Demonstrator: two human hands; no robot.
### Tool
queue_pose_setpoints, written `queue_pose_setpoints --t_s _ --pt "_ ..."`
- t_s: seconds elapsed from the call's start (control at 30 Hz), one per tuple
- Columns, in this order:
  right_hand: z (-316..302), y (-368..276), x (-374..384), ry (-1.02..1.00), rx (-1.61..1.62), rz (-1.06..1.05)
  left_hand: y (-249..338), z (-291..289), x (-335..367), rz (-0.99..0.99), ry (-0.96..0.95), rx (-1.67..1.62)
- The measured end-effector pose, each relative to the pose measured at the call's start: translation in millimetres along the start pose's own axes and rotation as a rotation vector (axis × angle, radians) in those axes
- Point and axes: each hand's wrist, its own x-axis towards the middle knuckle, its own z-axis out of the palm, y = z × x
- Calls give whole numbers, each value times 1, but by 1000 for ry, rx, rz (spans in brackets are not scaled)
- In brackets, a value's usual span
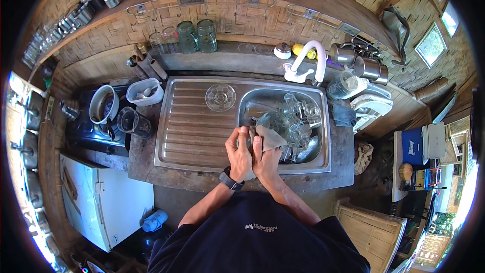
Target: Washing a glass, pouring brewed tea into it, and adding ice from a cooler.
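My left hand (239,155), with a dark watch at its wrist, is closed around a glass (249,174) that is mostly hidden by my fingers. Pressed close beside it, my right hand (265,157) grips a grey-beige cloth (272,139) against the glass. Both hands are over the front edge of the steel sink (326,146), where drainboard and basin meet. Many clear glasses and mugs (298,126) lie heaped in the basin. A clear glass dish (221,97) rests on the ribbed drainboard (189,126), beyond my hands.
A white curved faucet (320,60) rises behind the basin. Left of the sink are a dark pitcher (135,123), a white tub (145,92) and a pot (104,103) on a stove. Green glass mugs (206,36) line the back ledge. Metal cups (367,67) hang at right.
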Motion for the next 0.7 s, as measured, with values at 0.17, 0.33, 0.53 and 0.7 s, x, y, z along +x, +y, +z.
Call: queue_pose_setpoints --t_s 0.17,0.33,0.53,0.7 --pt "8 -9 9 75 63 107 2 -10 6 -20 98 61" --pt "13 40 -1 12 -6 399 9 -22 13 -154 272 -470" --pt "18 78 -47 -666 -129 108 40 -33 33 -325 91 -614" --pt "-41 -9 14 -381 -122 296 75 -14 39 -260 -17 -489"
